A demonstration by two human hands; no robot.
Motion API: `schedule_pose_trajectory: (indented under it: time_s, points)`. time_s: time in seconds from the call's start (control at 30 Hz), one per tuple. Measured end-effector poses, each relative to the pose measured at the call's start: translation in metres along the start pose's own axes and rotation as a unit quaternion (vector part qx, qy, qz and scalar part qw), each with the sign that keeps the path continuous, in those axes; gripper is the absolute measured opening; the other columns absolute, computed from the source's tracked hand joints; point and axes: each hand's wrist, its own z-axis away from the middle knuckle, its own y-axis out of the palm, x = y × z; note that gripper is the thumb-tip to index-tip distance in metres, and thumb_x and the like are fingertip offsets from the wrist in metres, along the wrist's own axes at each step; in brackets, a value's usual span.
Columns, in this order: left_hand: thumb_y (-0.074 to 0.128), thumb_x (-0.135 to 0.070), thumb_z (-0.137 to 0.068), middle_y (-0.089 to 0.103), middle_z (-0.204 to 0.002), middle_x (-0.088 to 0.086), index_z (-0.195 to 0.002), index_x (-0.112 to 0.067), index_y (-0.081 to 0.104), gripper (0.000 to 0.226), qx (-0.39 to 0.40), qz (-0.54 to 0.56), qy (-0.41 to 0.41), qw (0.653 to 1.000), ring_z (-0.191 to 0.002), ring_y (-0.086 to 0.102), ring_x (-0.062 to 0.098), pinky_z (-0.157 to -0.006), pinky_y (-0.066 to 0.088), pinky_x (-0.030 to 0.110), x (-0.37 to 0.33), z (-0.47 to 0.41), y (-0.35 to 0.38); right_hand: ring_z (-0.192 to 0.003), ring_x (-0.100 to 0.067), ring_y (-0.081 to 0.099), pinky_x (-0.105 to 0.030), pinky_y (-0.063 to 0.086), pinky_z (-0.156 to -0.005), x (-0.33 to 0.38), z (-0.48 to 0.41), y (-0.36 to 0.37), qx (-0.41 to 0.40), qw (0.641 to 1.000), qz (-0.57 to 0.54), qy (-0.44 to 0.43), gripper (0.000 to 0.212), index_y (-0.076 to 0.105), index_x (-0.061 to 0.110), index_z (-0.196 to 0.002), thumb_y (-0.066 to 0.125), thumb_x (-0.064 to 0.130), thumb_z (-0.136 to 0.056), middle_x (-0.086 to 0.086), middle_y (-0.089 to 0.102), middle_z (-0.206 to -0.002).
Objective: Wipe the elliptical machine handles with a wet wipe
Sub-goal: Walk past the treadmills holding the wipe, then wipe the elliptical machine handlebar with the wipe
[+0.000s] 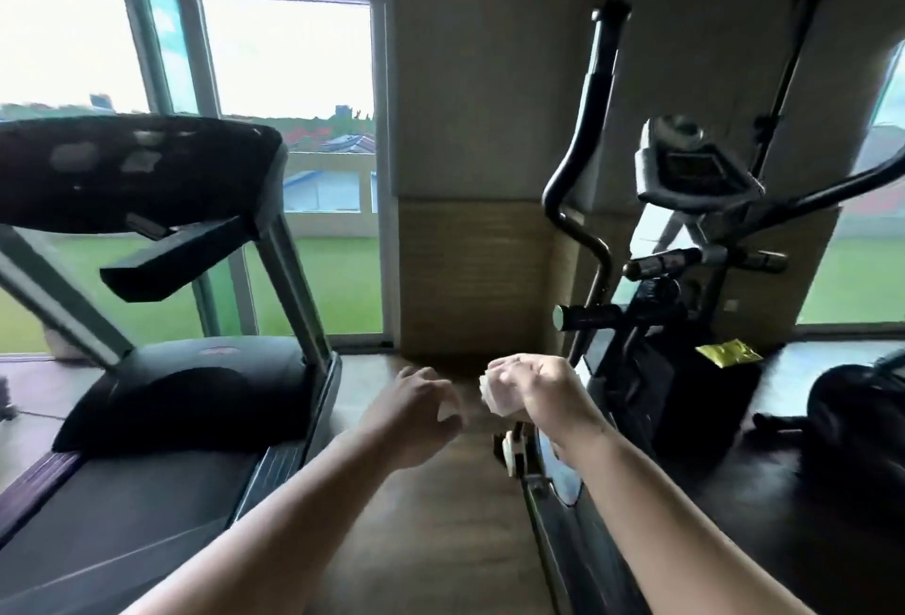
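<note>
Right hand (531, 389) curled round a folded white wet wipe (492, 396). Left hand (416, 411) just beside it, fingers curled; whether it pinches anything is lost in blur. Above and right of the right hand: elliptical machine (680, 394), 2 curved black tubular handles (586, 124), untouched. Crinkled yellow packet (729, 352) lies on the machine; print unreadable.

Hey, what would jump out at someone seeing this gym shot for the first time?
At centre, the right hand grips a white wet wipe beside the left hand. A black treadmill fills the left before bright windows; the elliptical machine stands right.
</note>
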Motion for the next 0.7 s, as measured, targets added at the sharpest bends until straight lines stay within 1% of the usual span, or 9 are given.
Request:
schedule_pose_trajectory:
  time_s: [0.1,0.2,0.33,0.4,0.47,0.57,0.6,0.67,0.7]
  points:
    - [0.057,-0.048,-0.087,0.063,-0.114,-0.005,-0.110,-0.033,0.072,0.031,-0.004,0.014,0.052,0.999,-0.115,0.054,0.023,-0.099,0.047,0.033,0.008,-0.081,-0.003,-0.069,-0.030,0.057,-0.030,0.052,-0.066,0.010,-0.059,-0.015,-0.042,0.999,-0.027,-0.017,0.021,0.065,-0.007,-0.083,0.050,0.008,-0.084,-0.023,0.060,-0.069]
    - [0.063,-0.049,-0.090,0.063,-0.122,-0.010,-0.118,-0.036,0.070,0.032,-0.021,0.024,0.093,0.995,-0.124,0.049,0.017,-0.101,0.046,0.031,0.013,-0.158,-0.018,-0.070,-0.029,0.064,-0.018,0.055,-0.064,0.029,-0.114,-0.035,-0.115,0.992,0.019,-0.048,0.022,0.068,-0.004,-0.085,0.050,0.000,-0.098,-0.023,0.064,-0.073]
    - [0.065,-0.047,-0.092,0.062,-0.127,-0.010,-0.125,-0.034,0.067,0.035,-0.068,0.022,0.154,0.986,-0.126,0.049,0.017,-0.103,0.043,0.029,0.005,-0.256,-0.049,-0.071,-0.050,0.053,-0.009,0.050,-0.068,0.070,-0.174,-0.065,-0.185,0.969,0.075,-0.148,0.029,0.050,-0.037,-0.087,0.044,-0.013,-0.100,-0.052,0.051,-0.077]
    - [0.065,-0.046,-0.091,0.059,-0.133,-0.011,-0.132,-0.034,0.062,0.042,-0.098,0.035,0.174,0.979,-0.128,0.048,0.018,-0.104,0.041,0.029,-0.006,-0.299,-0.065,-0.057,-0.032,0.054,-0.010,0.048,-0.076,0.090,-0.203,-0.084,-0.228,0.953,0.088,-0.178,0.029,0.052,-0.036,-0.085,0.046,-0.012,-0.100,-0.047,0.055,-0.074]
    - [0.062,-0.043,-0.092,0.053,-0.143,-0.013,-0.142,-0.034,0.053,0.052,-0.129,0.048,0.194,0.971,-0.134,0.044,0.016,-0.107,0.040,0.029,-0.019,-0.336,-0.079,-0.054,-0.019,0.056,-0.006,0.047,-0.074,0.108,-0.235,-0.108,-0.274,0.933,0.136,-0.192,0.027,0.060,-0.029,-0.083,0.051,-0.009,-0.098,-0.038,0.065,-0.078]
    - [0.060,-0.043,-0.093,0.040,-0.157,-0.016,-0.155,-0.033,0.035,0.068,-0.169,0.086,0.218,0.957,-0.143,0.036,0.013,-0.112,0.035,0.029,-0.041,-0.377,-0.094,-0.054,-0.011,0.060,-0.024,0.045,-0.069,0.136,-0.280,-0.144,-0.335,0.884,0.228,-0.234,0.037,0.066,0.003,-0.061,0.057,-0.002,-0.096,-0.010,0.064,-0.054]
    - [0.060,-0.042,-0.093,0.035,-0.161,-0.016,-0.158,-0.033,0.030,0.072,-0.176,0.104,0.226,0.952,-0.147,0.033,0.011,-0.114,0.032,0.028,-0.049,-0.388,-0.097,-0.058,-0.008,0.062,-0.027,0.044,-0.068,0.146,-0.294,-0.152,-0.365,0.860,0.254,-0.249,0.034,0.069,0.009,-0.065,0.060,0.003,-0.097,0.002,0.063,-0.055]
    - [0.059,-0.038,-0.094,0.027,-0.166,-0.016,-0.162,-0.032,0.021,0.078,-0.184,0.134,0.247,0.942,-0.151,0.028,0.010,-0.116,0.027,0.025,-0.064,-0.407,-0.103,-0.076,-0.019,0.070,-0.030,0.052,-0.073,0.168,-0.322,-0.163,-0.423,0.827,0.259,-0.266,0.023,0.079,0.010,-0.088,0.061,0.017,-0.101,0.001,0.073,-0.075]
    - [0.059,-0.036,-0.095,0.026,-0.167,-0.016,-0.163,-0.032,0.018,0.079,-0.185,0.150,0.256,0.937,-0.151,0.029,0.009,-0.114,0.028,0.023,-0.070,-0.415,-0.104,-0.079,-0.024,0.071,-0.036,0.057,-0.078,0.179,-0.334,-0.164,-0.432,0.826,0.232,-0.279,0.028,0.079,0.012,-0.090,0.059,0.025,-0.103,-0.002,0.076,-0.080]
